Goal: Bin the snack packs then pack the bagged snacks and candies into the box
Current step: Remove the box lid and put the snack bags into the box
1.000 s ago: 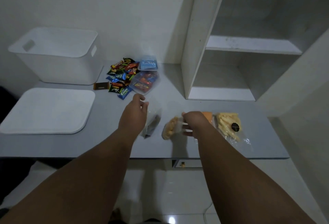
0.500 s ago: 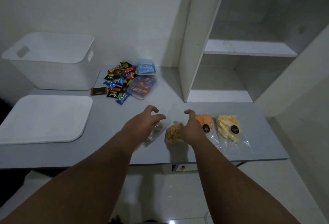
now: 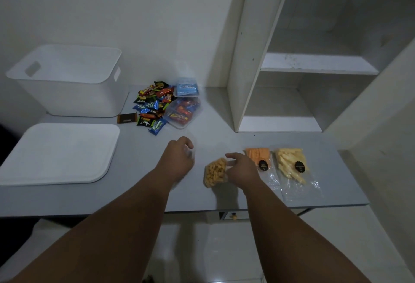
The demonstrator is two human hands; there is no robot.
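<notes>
My left hand [image 3: 179,159] is curled over a thin clear bag [image 3: 191,153] at mid-table; most of the bag is hidden under the fingers. To its right, my right hand [image 3: 242,168] grips the right edge of a clear bag of round golden snacks [image 3: 215,171], which stands slightly tilted on the table. An orange snack bag [image 3: 258,155] and a yellow stick snack bag [image 3: 289,163] lie flat further right. A pile of small candy packs [image 3: 151,107] and a clear bag of candies [image 3: 183,113] sit at the back. The white box [image 3: 67,94] stands open at the back left.
The white lid [image 3: 58,152] lies flat in front of the box. A brown bar [image 3: 126,118] rests beside the candy pile, and a blue pack [image 3: 186,87] behind it. A white shelf unit [image 3: 244,58] rises at the right. The table's front edge [image 3: 202,210] is close.
Both bags came down from the air onto the table. My left hand's fingers have curled shut over the clear bag; my right hand stays at the golden snack bag.
</notes>
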